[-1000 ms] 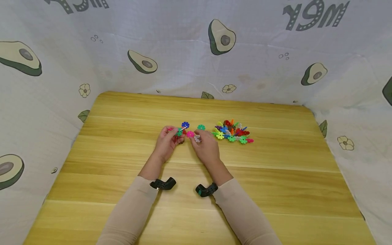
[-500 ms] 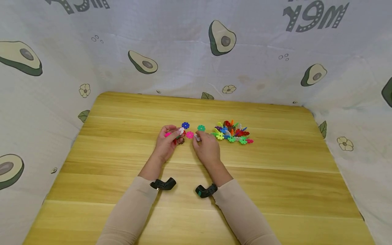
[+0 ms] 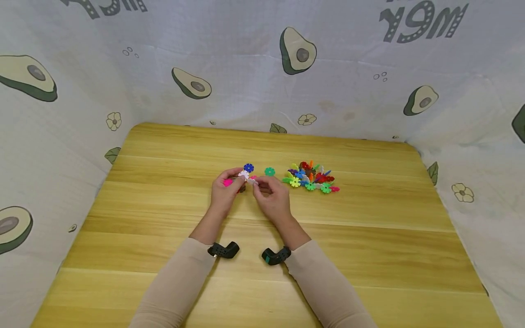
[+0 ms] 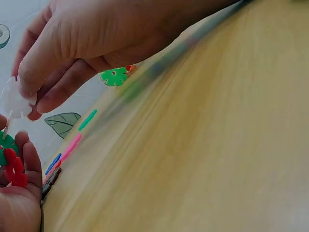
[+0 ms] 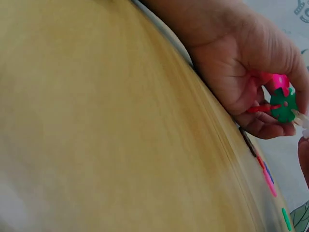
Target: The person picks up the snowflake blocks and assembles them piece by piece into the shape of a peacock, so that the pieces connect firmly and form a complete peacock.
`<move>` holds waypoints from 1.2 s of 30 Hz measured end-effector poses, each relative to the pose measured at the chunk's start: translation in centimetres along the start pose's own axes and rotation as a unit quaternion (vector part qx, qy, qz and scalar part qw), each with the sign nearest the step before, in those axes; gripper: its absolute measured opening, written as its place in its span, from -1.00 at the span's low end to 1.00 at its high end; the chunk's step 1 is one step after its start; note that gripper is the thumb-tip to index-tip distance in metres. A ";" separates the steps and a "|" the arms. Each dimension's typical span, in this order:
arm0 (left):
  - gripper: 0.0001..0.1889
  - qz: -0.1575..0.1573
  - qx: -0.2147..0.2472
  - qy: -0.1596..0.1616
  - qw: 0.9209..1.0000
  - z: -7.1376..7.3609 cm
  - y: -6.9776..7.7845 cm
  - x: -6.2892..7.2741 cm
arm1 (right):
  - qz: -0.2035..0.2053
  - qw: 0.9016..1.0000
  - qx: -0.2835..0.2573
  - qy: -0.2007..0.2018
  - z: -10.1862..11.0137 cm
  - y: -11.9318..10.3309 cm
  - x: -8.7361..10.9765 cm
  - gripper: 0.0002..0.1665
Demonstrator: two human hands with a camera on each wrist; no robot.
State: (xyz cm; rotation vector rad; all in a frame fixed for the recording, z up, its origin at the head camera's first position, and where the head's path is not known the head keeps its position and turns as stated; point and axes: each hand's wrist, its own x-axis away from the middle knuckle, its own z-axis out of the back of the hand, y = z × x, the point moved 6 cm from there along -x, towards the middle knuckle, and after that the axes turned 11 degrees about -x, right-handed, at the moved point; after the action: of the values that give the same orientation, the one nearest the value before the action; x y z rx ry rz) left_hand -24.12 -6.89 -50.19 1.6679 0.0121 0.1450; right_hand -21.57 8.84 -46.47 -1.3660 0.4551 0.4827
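My left hand [image 3: 223,196] holds a cluster of joined plastic snowflake discs. In it are a pink disc [image 3: 227,182], a white disc [image 3: 244,175], a green disc [image 5: 285,104] and a red disc [image 4: 15,168]. My right hand [image 3: 274,198] pinches another white snowflake disc [image 3: 252,181] between thumb and fingers, right at the cluster's edge. Whether the two white discs are slotted together cannot be seen. Fingers cover part of the cluster.
On the wooden table [image 3: 369,255], a blue disc [image 3: 248,168] and a green disc [image 3: 269,171] lie just beyond the hands. Pink [image 4: 72,147], red and brown discs [image 4: 50,182] lie near them. A many-coloured disc pile [image 3: 310,177] sits to the right. A printed cloth [image 3: 246,54] hangs behind.
My left hand has turned the cluster, so its white disc faces up. My right hand has moved left, bringing its white disc against the cluster.
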 end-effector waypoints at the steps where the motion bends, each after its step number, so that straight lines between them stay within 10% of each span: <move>1: -0.67 -0.003 -0.007 0.001 1.000 0.0 0.0 0.1 | 0.001 1.000 -0.003 0.000 0.0 0.0 0.0 -0.85; 19: -0.63 -0.081 -0.112 0.020 0.990 -0.4 1.1 1.0 | 0.002 0.995 0.097 0.002 -0.3 -0.4 0.0 -0.91; 36: -0.51 -0.076 -0.111 -0.023 0.991 -1.0 1.0 1.2 | 0.011 0.996 0.092 0.017 -0.5 -0.6 0.3 -0.89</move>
State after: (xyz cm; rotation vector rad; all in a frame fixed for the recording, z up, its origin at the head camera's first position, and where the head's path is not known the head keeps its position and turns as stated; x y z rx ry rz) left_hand -23.10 -5.89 -48.99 1.4407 0.0859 -0.0073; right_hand -21.05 8.31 -46.24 -1.1937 0.5296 0.4247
